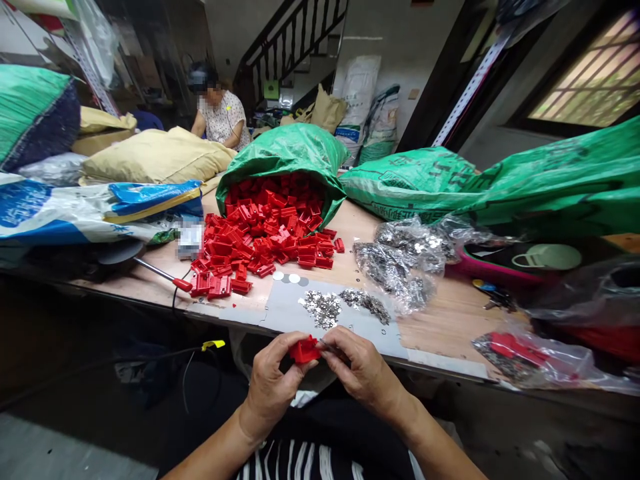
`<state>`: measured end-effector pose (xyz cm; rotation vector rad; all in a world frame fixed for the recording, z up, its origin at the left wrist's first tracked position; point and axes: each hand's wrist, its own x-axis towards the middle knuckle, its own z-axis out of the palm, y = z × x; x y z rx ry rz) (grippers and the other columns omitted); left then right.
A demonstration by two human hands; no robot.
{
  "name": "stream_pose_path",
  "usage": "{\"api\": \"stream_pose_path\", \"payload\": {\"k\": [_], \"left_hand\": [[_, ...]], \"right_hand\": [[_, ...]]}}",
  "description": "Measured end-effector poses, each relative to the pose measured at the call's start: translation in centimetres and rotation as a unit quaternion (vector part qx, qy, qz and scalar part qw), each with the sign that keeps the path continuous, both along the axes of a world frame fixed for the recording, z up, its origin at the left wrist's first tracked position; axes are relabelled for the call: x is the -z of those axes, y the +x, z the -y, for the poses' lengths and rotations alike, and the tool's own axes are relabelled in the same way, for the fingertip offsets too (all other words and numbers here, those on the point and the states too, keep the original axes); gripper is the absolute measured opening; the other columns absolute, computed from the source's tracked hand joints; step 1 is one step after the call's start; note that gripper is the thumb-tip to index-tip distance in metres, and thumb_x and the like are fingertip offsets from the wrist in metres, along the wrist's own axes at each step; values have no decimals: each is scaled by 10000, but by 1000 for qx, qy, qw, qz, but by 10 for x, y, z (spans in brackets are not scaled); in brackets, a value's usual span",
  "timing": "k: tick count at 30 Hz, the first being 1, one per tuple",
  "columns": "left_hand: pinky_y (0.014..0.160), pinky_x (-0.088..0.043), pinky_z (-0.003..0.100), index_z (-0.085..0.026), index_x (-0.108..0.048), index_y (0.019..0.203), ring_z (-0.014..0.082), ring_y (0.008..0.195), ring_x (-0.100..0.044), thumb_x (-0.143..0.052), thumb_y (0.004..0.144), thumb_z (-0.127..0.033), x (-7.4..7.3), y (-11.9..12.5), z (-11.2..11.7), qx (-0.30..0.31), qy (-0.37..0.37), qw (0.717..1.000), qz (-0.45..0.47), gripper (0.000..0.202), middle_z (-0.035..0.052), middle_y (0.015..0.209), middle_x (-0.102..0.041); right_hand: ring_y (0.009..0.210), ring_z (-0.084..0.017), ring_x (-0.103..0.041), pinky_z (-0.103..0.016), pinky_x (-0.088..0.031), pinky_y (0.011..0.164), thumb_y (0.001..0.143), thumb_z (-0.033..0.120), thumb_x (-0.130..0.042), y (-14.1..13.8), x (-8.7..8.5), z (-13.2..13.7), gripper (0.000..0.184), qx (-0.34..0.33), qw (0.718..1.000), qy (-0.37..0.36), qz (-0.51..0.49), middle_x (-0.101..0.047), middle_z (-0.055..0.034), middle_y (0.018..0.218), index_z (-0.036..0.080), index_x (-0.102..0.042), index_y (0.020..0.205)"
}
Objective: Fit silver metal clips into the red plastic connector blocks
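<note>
My left hand (273, 380) grips a small red plastic part (305, 350) just below the table's front edge. My right hand (357, 367) is pinched against the right side of that part, fingertips pressed together; what they hold is too small to make out. Right in front of my hands, a little heap of small silver metal pieces (323, 308) lies on a grey sheet (287, 307). Beyond it a pile of the same red plastic parts (260, 243) spills from an open green sack (287, 150).
Clear bags of metal pieces (405, 257) lie to the right, green sacks (525, 177) behind them. A red-handled tool (165, 275) and blue-white bags (75, 210) sit on the left. Another person (220, 117) works at the far end. A wooden table (450, 320) bears everything.
</note>
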<state>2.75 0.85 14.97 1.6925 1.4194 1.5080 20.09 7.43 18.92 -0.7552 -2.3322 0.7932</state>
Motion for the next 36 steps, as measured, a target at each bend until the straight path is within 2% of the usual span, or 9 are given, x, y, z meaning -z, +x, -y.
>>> {"api": "stream_pose_path", "payload": {"k": [11, 17, 23, 26, 31, 36], "left_hand": [[793, -543, 272, -222, -610, 1096, 179, 890, -677, -697, 772, -186, 1, 2, 1, 3, 1, 1000, 16, 337, 46, 1000, -708], [827, -540, 286, -230, -607, 1102, 183, 925, -672, -696, 778, -192, 6, 4, 4, -17, 4, 999, 38, 338, 49, 1024, -705], [841, -537, 294, -236, -607, 1106, 186, 945, -667, -689, 782, -185, 6, 4, 4, -16, 11, 999, 34, 338, 48, 1041, -700], [848, -535, 303, -238, -607, 1101, 189, 952, -664, -695, 777, -182, 4, 4, 4, -18, 23, 999, 16, 341, 49, 1038, -705], [878, -531, 345, -228, -617, 1090, 217, 995, -653, -701, 767, -176, 1, 5, 7, -25, 40, 999, -26, 337, 64, 1042, -709], [892, -521, 371, -250, -593, 1121, 212, 965, -656, -652, 777, -86, 1, 7, 11, 16, 72, 995, -65, 385, 54, 1010, -721]], "right_hand": [[777, -158, -563, -268, -446, 693, 881, 103, -494, -3, 1, 3, 125, -9, 1000, -10, -12, -609, -47, 826, 187, -583, 905], [801, -156, -551, -269, -433, 727, 917, 223, -497, 0, -4, 1, 137, -8, 991, -132, -21, -594, -40, 853, 194, -630, 907], [657, -114, -437, -237, -383, 625, 906, 368, -524, 5, 7, -4, 186, 45, 956, -274, -95, -492, 18, 738, 189, -570, 883], [696, -118, -433, -238, -385, 654, 881, 397, -558, 3, 13, -4, 218, 36, 945, -305, -113, -479, 19, 761, 188, -526, 827], [709, -122, -432, -240, -387, 658, 846, 433, -598, 1, 22, -2, 262, 20, 934, -338, -113, -469, 21, 768, 194, -490, 839], [669, -110, -386, -225, -364, 607, 819, 485, -608, -2, 31, 3, 330, -1, 928, -353, -122, -423, 34, 743, 197, -447, 798]]}}
